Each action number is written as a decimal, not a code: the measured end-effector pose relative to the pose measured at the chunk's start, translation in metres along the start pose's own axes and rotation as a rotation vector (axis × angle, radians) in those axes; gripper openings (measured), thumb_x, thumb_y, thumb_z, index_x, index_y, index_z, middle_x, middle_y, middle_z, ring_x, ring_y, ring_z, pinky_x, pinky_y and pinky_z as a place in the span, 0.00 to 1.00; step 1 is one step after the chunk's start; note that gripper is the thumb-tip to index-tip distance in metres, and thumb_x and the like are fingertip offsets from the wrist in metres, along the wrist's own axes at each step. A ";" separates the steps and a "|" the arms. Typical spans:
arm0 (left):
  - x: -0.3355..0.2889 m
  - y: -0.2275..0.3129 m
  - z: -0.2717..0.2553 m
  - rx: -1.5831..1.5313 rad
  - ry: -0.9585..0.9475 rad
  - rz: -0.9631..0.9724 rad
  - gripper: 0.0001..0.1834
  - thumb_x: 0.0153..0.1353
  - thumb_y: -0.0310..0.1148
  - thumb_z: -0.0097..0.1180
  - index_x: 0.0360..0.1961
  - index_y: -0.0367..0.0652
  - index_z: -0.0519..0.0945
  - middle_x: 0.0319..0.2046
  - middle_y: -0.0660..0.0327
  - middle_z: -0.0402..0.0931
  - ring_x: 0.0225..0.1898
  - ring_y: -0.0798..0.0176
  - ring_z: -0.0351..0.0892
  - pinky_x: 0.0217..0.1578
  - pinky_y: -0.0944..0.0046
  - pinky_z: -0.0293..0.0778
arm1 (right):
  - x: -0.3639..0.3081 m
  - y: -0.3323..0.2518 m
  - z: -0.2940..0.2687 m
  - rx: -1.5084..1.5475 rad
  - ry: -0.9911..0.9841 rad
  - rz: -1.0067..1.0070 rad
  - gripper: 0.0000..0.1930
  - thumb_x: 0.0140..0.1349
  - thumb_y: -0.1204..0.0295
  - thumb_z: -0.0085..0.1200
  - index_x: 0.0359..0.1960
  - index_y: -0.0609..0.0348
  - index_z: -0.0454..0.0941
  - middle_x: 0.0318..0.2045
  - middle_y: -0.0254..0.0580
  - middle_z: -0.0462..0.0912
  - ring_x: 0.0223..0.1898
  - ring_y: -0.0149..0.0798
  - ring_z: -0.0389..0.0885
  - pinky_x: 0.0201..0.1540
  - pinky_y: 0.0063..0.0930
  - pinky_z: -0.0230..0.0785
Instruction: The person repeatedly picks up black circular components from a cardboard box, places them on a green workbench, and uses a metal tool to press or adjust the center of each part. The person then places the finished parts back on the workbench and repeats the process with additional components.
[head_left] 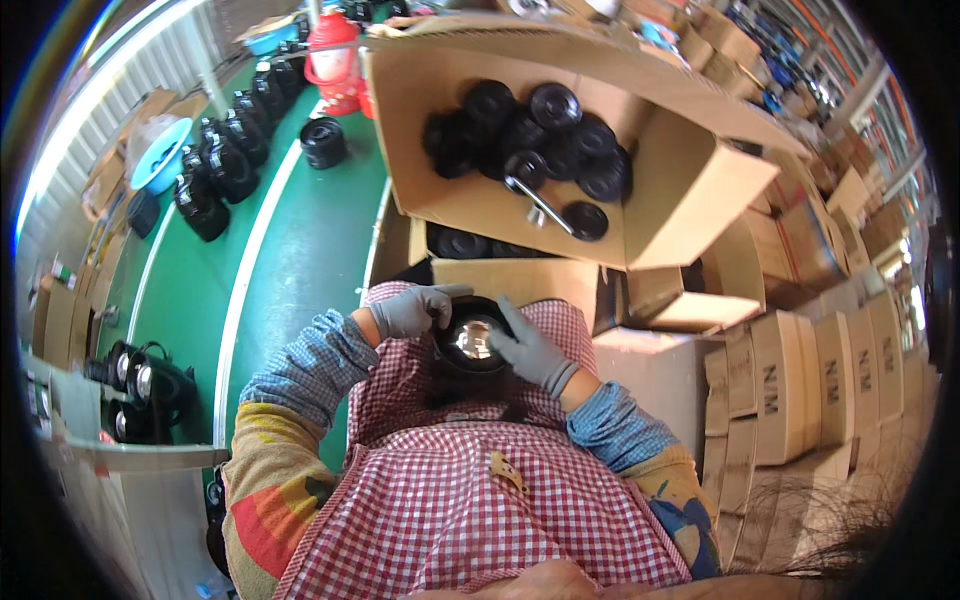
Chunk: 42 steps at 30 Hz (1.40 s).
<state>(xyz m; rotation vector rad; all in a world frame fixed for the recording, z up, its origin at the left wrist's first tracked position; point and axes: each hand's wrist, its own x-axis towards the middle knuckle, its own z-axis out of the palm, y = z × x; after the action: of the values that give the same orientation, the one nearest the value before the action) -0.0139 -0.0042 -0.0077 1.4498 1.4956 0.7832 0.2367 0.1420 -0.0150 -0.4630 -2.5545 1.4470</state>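
Both my hands, in grey gloves, met over my lap on a round black dish-shaped part (466, 364) with a shiny metallic centre. My left hand (410, 311) had its fingers curled at the part's left rim, the index finger stretched along the far edge. My right hand (532, 347) grasped the opposite side, the fingers lying on the rim and the thumb reaching in toward the bright centre. So each grip was closed on the same part, one from the left and one from the right. The part sat just above my red-and-white checked apron (460, 480), and blue checked sleeve covers (318, 362) wrapped both my forearms.

Straight ahead, beyond my knees, a large open cardboard carton (690, 215) tilted toward me, with a heap of round black parts (555, 106) inside. A shiny metal rod (540, 205) lay among them, near the carton's front edge. Under that carton, more black parts (462, 243) showed in another box.

To my left, black kettle-like vessels (228, 165) stood in a row on the green floor (315, 240), next to a light blue basin (161, 156). A red-and-white container (335, 62) stood farther off. On my right, closed cartons (785, 385) were stacked.
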 end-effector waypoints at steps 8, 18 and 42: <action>0.054 -0.024 0.018 0.192 -0.029 0.085 0.24 0.45 0.10 0.47 0.41 0.40 0.86 0.62 0.49 0.75 0.63 0.47 0.74 0.64 0.57 0.69 | 0.010 0.040 -0.052 -0.154 0.163 0.087 0.23 0.67 0.47 0.56 0.52 0.49 0.84 0.47 0.50 0.86 0.50 0.51 0.85 0.55 0.40 0.77; 0.032 -0.033 -0.021 -0.029 0.593 0.083 0.15 0.62 0.17 0.52 0.49 0.35 0.82 0.52 0.54 0.80 0.52 0.57 0.81 0.57 0.60 0.76 | 0.156 0.246 -0.174 -1.169 0.214 0.427 0.29 0.62 0.53 0.55 0.66 0.44 0.71 0.74 0.40 0.61 0.76 0.51 0.51 0.74 0.62 0.36; 0.062 0.032 0.018 -0.245 0.328 0.245 0.25 0.57 0.27 0.70 0.55 0.40 0.75 0.52 0.58 0.75 0.52 0.61 0.76 0.55 0.61 0.73 | 0.041 0.028 -0.066 0.533 0.089 -0.179 0.23 0.78 0.62 0.35 0.53 0.69 0.79 0.57 0.52 0.81 0.60 0.42 0.79 0.65 0.34 0.69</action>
<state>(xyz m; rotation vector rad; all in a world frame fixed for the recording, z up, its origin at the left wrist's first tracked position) 0.0205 0.0583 0.0037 1.3796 1.4104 1.3590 0.2228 0.2227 -0.0051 -0.2027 -1.9665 1.8882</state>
